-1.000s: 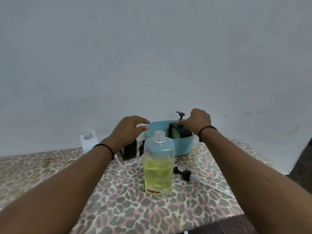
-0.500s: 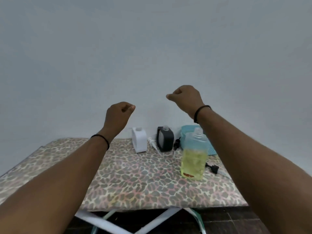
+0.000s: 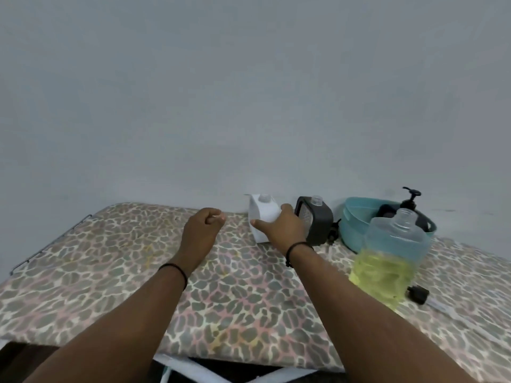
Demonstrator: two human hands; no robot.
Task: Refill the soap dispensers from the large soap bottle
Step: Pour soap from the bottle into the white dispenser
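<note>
Right hand on the white dispenser, large bottle uncapped nearby.

The right hand (image 3: 282,230) wraps thumb and fingers (image 3: 286,210) round the white dispenser (image 3: 262,217) at the far desk (image 3: 110,258) edge; the left hand (image 3: 203,230) hovers, fingers curled, holding nothing. Judged risk: drawing the arm back could knock the open large soap bottle (image 3: 392,255) standing to its right and spill soap.

Table's left half (image 3: 96,258) free; dispensers, basket (image 3: 356,230) crowd right.
</note>
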